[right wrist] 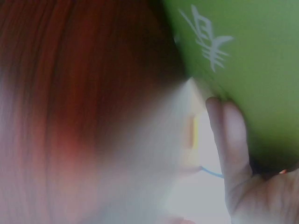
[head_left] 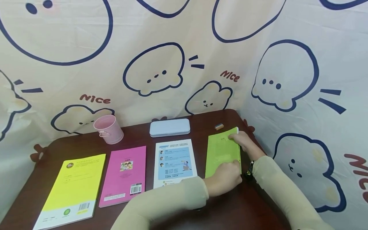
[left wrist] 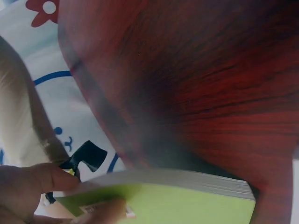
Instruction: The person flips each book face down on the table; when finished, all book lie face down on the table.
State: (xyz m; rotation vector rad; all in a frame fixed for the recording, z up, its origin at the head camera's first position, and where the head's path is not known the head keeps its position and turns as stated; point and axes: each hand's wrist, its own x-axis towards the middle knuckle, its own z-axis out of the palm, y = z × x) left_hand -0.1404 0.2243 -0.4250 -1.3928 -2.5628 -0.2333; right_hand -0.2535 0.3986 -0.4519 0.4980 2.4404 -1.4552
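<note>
I see the counter carrying a row of books, and both my hands are on the last one at the right end. Going leftward from my hands lie a white and blue book, a pink book and a yellow book, all flat and side by side, apart from each other. The green book lies in line with them, near the counter's right edge. My left hand pinches its near corner, thumb on the cover. My right hand grips its far right corner, fingers curled under the edge. Holding opposite corners this way looks like it keeps the book square to the row. Beyond my hands sit a pale case, a pink bucket and a small eraser.
</note>
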